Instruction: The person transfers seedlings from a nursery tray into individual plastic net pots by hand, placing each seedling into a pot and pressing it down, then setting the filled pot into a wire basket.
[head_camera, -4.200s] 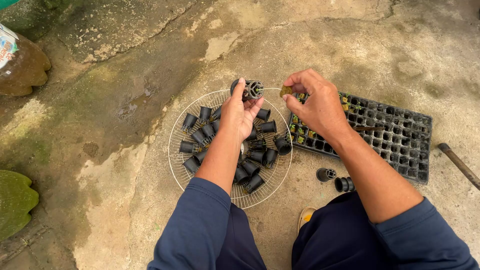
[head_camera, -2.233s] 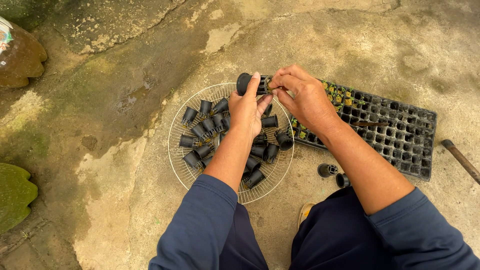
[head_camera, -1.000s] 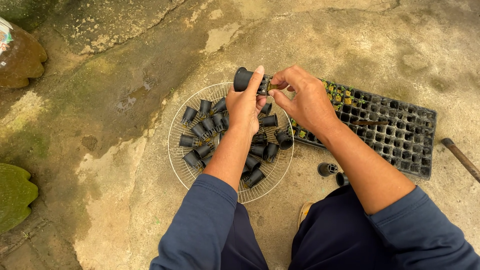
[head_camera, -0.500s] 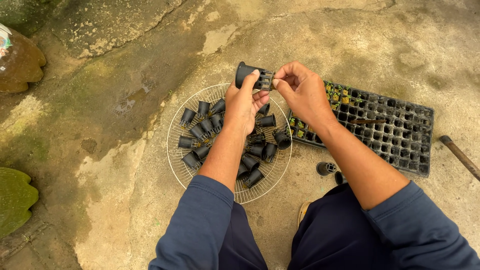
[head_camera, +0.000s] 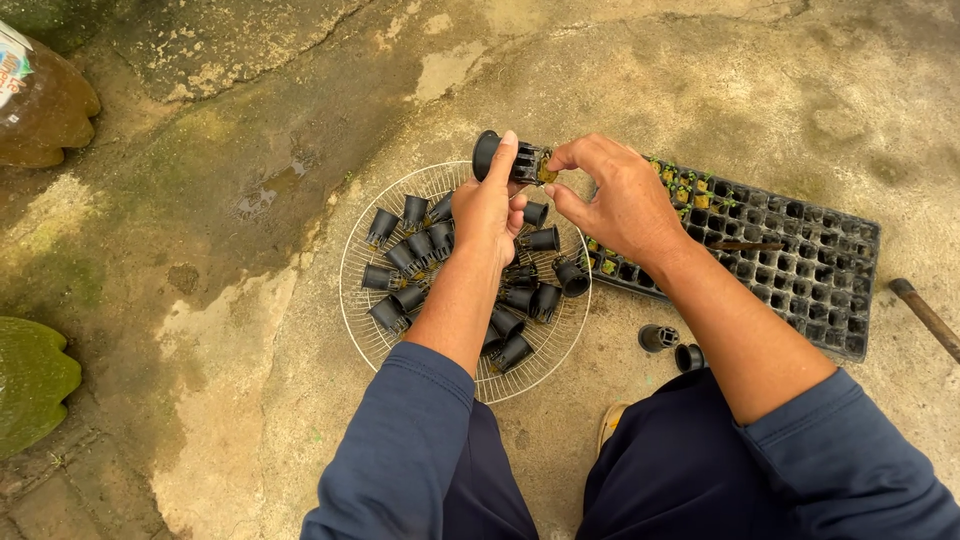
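Observation:
My left hand (head_camera: 490, 205) grips a small black net pot (head_camera: 503, 158), held on its side above the far rim of a round white wire tray (head_camera: 358, 230). At the pot's open end my right hand (head_camera: 620, 200) pinches a small yellowish plug (head_camera: 547, 174) between thumb and fingertips. The tray holds several more black net pots (head_camera: 410, 255) lying on their sides. To the right, a black seedling tray (head_camera: 800, 270) lies on the ground, with yellow-green plugs in some of its far-left cells.
Two loose black pots (head_camera: 670, 345) lie on the concrete by my right knee. A stick or tool handle (head_camera: 925, 315) lies at the right edge. A brown sack (head_camera: 40, 110) sits at top left, a mossy green object (head_camera: 30, 380) at the left edge.
Both hands lifted slightly up and away from the tray. The right hand, earlier over the seedling tray, has come to the pot's open end with the plug.

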